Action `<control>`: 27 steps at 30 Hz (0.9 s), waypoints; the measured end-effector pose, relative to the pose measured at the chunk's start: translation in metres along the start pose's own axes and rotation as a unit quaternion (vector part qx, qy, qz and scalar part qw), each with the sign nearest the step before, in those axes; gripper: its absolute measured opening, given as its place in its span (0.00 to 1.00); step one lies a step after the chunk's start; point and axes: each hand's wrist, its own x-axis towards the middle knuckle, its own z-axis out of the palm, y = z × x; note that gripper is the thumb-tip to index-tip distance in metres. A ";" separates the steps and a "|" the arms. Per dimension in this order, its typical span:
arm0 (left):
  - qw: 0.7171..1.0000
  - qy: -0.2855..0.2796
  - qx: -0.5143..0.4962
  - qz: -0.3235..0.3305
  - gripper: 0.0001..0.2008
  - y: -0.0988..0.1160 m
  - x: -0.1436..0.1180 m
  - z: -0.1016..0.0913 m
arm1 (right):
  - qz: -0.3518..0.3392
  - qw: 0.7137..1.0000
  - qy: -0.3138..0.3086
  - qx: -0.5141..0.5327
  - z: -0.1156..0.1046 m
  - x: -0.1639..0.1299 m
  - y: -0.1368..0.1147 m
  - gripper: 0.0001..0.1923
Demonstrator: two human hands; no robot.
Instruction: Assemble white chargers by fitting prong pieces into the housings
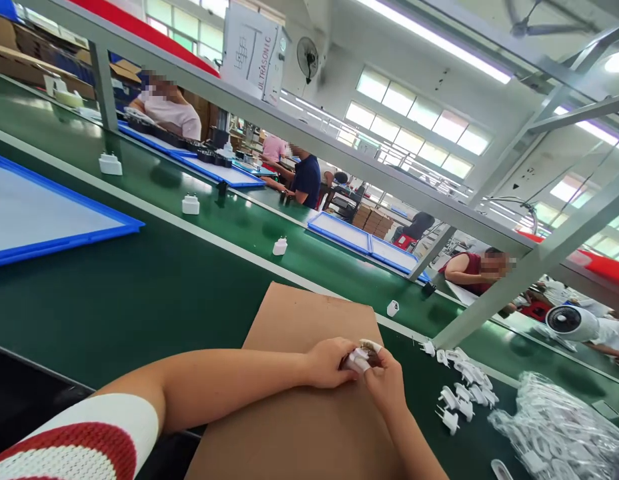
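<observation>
Above a sheet of brown cardboard, my two hands meet around a small white plug adapter. My left hand is closed on its left side. From the right, the fingers of my right hand pinch the same piece, and white wrapping covers one fingertip. Part of the adapter is hidden by my fingers. Nearest to my right hand lies a loose pile of white plug pieces with pins on the green bench.
A clear plastic bag of white parts lies at the right. White chargers stand spaced along the green belt beyond a pale rail. A blue-rimmed tray is at the left. A metal post slants up at right. Several people work beyond.
</observation>
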 end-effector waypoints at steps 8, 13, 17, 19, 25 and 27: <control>0.999 -0.015 0.030 -0.006 0.16 -0.003 0.000 0.001 | -0.148 0.988 -0.026 -0.029 0.001 0.005 0.015 0.11; 0.999 -0.021 -0.020 -0.042 0.16 -0.003 -0.001 -0.002 | -0.157 0.988 -0.017 0.002 0.006 0.006 0.023 0.13; 0.998 -0.036 -0.046 -0.030 0.12 0.004 -0.003 -0.004 | -0.160 0.986 -0.032 0.022 0.002 -0.002 0.022 0.12; 0.997 -0.046 -0.053 -0.021 0.11 0.007 -0.003 -0.005 | -0.169 0.984 -0.046 0.029 -0.003 -0.004 0.020 0.12; 0.995 -0.072 -0.057 -0.046 0.16 0.005 -0.002 -0.006 | -0.182 0.980 -0.068 0.037 -0.009 -0.004 0.020 0.13; 0.995 -0.066 -0.057 -0.056 0.18 0.006 -0.003 -0.004 | -0.189 0.978 -0.079 0.045 -0.011 -0.001 0.022 0.15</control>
